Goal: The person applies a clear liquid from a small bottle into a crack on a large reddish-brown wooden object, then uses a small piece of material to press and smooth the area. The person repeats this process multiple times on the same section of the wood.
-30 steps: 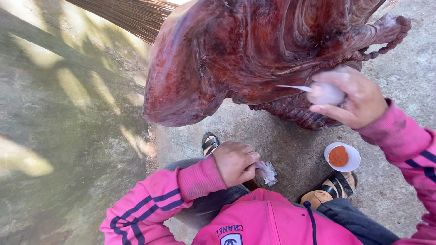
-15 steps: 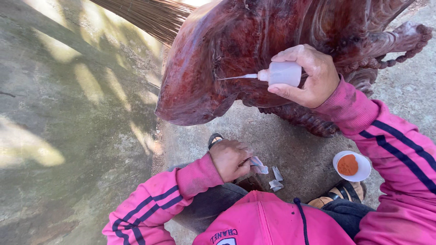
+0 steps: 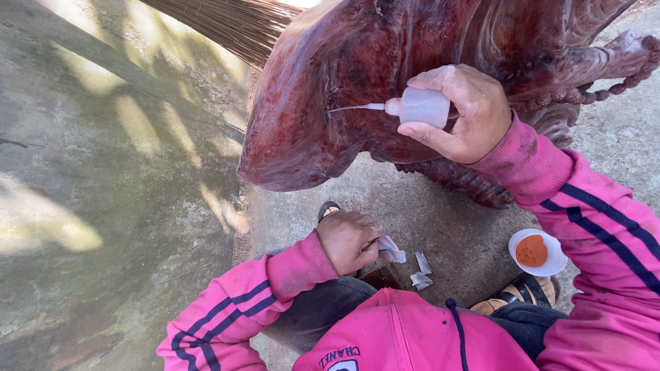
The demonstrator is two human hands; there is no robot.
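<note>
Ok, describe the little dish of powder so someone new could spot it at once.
Start at the big reddish carved wood piece filling the top of the view, then drop to the concrete ground under its right side. The small white dish sits there, beside a sandalled foot; it alone holds orange-red powder.

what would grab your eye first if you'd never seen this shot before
The big dark red carved wooden sculpture fills the top of the view, glossy and rounded. Against it the right hand holds a small pale squeeze bottle, its thin nozzle touching the wood. Lower down, the left hand grips a crumpled scrap by the knee, and a white dish of orange powder sits on the concrete at right.
</note>
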